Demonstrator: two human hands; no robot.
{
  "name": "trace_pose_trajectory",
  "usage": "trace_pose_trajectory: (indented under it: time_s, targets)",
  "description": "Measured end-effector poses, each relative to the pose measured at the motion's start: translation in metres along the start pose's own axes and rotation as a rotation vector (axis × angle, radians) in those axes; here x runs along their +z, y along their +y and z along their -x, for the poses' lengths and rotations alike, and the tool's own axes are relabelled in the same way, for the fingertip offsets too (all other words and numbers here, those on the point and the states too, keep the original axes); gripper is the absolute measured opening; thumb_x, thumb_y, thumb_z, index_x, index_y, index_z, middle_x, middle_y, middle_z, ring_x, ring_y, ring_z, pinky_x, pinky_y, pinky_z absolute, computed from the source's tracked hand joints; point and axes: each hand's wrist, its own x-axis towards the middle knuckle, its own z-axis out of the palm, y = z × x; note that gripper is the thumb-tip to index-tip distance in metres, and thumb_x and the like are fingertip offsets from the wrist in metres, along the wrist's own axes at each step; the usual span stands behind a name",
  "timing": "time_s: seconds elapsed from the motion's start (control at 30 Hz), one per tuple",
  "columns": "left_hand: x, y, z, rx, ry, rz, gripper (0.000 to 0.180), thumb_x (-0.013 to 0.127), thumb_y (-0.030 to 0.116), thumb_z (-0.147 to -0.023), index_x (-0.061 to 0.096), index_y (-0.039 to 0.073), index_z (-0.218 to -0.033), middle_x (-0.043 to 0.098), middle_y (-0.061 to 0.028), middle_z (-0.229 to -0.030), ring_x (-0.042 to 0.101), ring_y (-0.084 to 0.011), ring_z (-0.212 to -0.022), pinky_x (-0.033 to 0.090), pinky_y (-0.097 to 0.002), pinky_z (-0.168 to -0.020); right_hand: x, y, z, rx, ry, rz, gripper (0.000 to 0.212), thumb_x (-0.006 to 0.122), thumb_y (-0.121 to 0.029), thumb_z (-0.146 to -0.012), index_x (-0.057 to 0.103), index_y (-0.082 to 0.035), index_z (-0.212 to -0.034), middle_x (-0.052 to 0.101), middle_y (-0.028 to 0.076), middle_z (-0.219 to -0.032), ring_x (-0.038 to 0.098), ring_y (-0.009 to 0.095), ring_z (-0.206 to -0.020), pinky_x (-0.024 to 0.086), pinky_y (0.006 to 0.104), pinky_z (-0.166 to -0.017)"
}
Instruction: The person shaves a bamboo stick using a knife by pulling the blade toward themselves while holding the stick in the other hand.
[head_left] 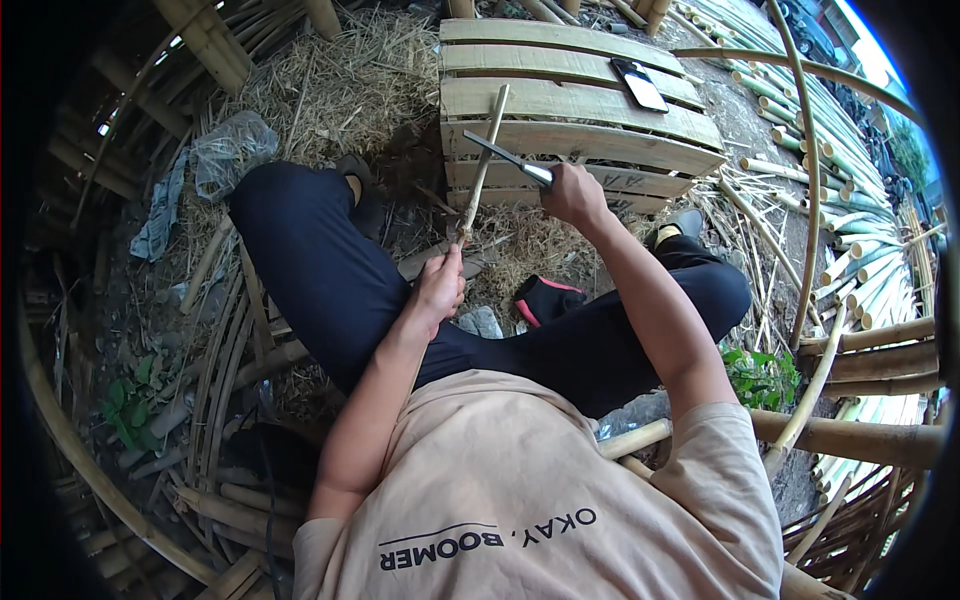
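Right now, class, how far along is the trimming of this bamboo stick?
Done: shavings litter the ground. In hand: the left hand steadies the bamboo stick while the right hand sets the knife against its upper part. Left: the length below the blade, apparently.

A flat black phone (640, 85) — its dark screen facing up — is being kept on the slatted wooden crate (580, 130).

Phone (640, 85) on slatted pallet (600, 140) (ahead of knees), bamboo poles (870, 260) right, straw (350, 90) left
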Motion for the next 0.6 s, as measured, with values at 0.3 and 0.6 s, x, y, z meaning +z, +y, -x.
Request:
trace_pose_trajectory:
  time_s: [0.3,0.6]
  targets:
    - [0.0,-0.005,-0.005,0.084,0.046,-0.214,0.037,0.04,0.048,-0.107,0.042,0.02,-0.084,0.031,0.0104,-0.057,0.026,-0.0007,-0.042,0.017,-0.0211,-0.037,-0.001,-0.005,0.009,-0.122,-0.01,0.05,0.021,0.064,-0.016,-0.07,0.075,-0.005,-0.085,0.071,0.025,-0.084,0.07,0.043,-0.083,0.057,0.0493,-0.081]
    - [0.001,0.001,0.004,0.052,-0.041,-0.218,0.043,0.047,0.045,-0.106,0.054,0.009,-0.082,0.042,0.0047,-0.058,0.04,-0.0083,-0.045,0.033,-0.0302,-0.044,-0.011,-0.013,0.011,-0.152,-0.049,0.061,0.023,0.068,-0.02,-0.071,0.075,-0.005,-0.086,0.071,0.024,-0.085,0.07,0.043,-0.083,0.057,0.0496,-0.08]
